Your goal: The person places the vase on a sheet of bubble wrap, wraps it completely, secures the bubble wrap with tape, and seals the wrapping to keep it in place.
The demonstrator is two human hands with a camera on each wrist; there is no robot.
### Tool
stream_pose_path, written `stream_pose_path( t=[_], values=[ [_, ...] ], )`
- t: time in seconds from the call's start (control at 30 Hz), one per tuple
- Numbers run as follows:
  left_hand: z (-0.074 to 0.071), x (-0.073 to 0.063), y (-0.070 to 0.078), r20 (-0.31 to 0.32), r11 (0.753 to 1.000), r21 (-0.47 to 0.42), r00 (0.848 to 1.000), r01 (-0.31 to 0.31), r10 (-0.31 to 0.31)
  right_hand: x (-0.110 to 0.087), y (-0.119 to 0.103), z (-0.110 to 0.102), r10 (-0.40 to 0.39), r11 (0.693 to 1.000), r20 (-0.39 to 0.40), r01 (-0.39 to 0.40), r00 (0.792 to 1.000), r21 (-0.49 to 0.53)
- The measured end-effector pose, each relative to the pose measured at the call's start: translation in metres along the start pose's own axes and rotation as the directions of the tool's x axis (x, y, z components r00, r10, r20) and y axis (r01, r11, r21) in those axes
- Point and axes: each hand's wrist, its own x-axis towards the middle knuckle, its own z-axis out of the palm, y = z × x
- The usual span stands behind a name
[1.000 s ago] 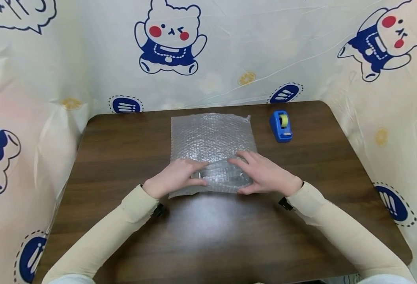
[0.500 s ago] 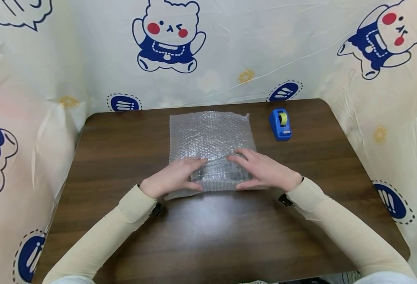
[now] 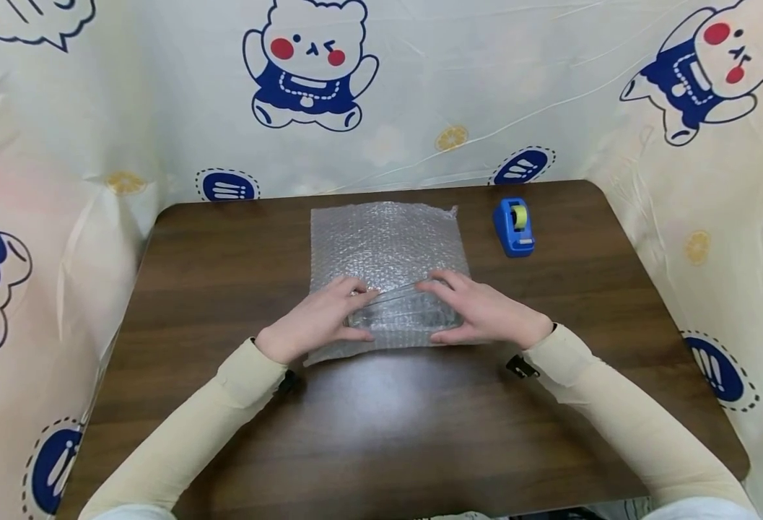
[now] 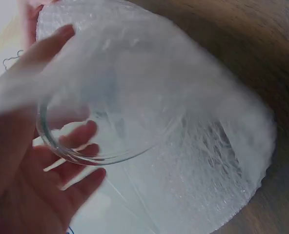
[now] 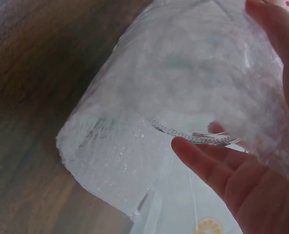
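A sheet of bubble wrap lies on the table, its near part rolled up over a clear glass cup. The cup's round rim shows at the roll's left end in the left wrist view; a ridged glass edge appears at the right end in the right wrist view. My left hand holds the left end, thumb on the near side and fingers on the far side. At the other end my right hand grips the roll in the same way. The wrap hides most of the cup.
A blue tape dispenser with a yellow roll stands at the back right of the brown wooden table. Printed curtains enclose the table's back and sides.
The roll has shifted very slightly, and my left fingers and thumb have adjusted on its left end. My right hand stays nearly where it was.
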Motion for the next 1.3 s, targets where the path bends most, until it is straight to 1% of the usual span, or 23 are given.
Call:
stream_pose_path(
  t=[0.03,0.1,0.17,0.27,0.37,0.43,0.53,0.6,0.7,0.9,0.97,1.07,1.13,1.2,1.3],
  values=[
    [0.0,0.0,0.0,-0.023,1.0,0.02,1.0,-0.017,0.017,0.0,0.0,0.0,0.0,1.0,-0.001,0.0,1.0,0.002],
    [-0.001,0.001,-0.001,-0.05,0.999,0.02,0.998,-0.029,0.03,0.0,0.001,0.001,0.004,1.0,-0.002,-0.004,1.0,0.006],
    [-0.003,0.002,-0.001,-0.047,1.0,0.001,0.999,-0.024,0.024,0.0,0.001,0.001,0.007,1.0,-0.003,-0.007,1.0,0.013],
    [-0.004,0.003,0.001,-0.025,1.0,-0.023,1.0,-0.006,0.005,0.0,0.002,0.002,0.007,1.0,0.001,-0.007,1.0,0.03],
    [-0.006,0.004,0.001,-0.026,1.0,-0.019,1.0,-0.014,0.013,0.0,0.001,0.003,-0.003,1.0,-0.004,0.003,1.0,0.027],
    [-0.006,0.005,0.0,-0.04,1.0,-0.015,0.999,-0.022,0.022,0.001,0.0,0.004,-0.011,1.0,-0.021,0.011,1.0,0.01],
    [-0.005,0.007,0.0,-0.052,1.0,-0.004,0.998,-0.026,0.025,0.005,-0.002,0.007,-0.021,0.998,-0.049,0.018,0.999,-0.057],
    [-0.005,0.007,0.0,-0.049,1.0,0.005,0.998,-0.026,0.026,0.008,-0.006,0.008,-0.028,0.995,-0.064,0.022,0.998,-0.099],
    [-0.005,0.006,0.0,-0.04,0.999,0.022,0.999,-0.027,0.028,0.012,-0.01,0.007,-0.018,0.991,-0.057,0.01,0.998,-0.131],
    [-0.006,0.007,-0.001,-0.029,0.997,0.049,0.998,-0.053,0.054,0.012,-0.009,0.005,0.032,0.997,-0.016,-0.033,0.999,-0.068],
    [-0.006,0.008,-0.001,-0.017,0.997,0.053,0.998,-0.065,0.065,0.01,-0.008,0.005,0.032,0.999,-0.002,-0.032,0.999,-0.028],
    [-0.006,0.009,0.003,0.019,0.997,0.032,0.998,-0.068,0.067,0.006,-0.008,0.006,0.002,1.0,0.015,-0.002,1.0,0.023],
    [-0.006,0.01,0.005,0.047,0.999,0.003,0.998,-0.053,0.053,0.003,-0.008,0.007,-0.026,0.999,0.016,0.025,1.0,0.046],
    [-0.006,0.011,0.006,0.07,0.999,-0.042,0.997,-0.018,0.021,0.001,-0.009,0.008,-0.049,0.997,0.009,0.048,0.999,0.057],
    [-0.007,0.014,0.004,0.09,0.994,-0.106,0.996,0.034,-0.025,0.0,-0.01,0.008,-0.051,0.996,0.004,0.051,0.999,0.072]
  ],
)
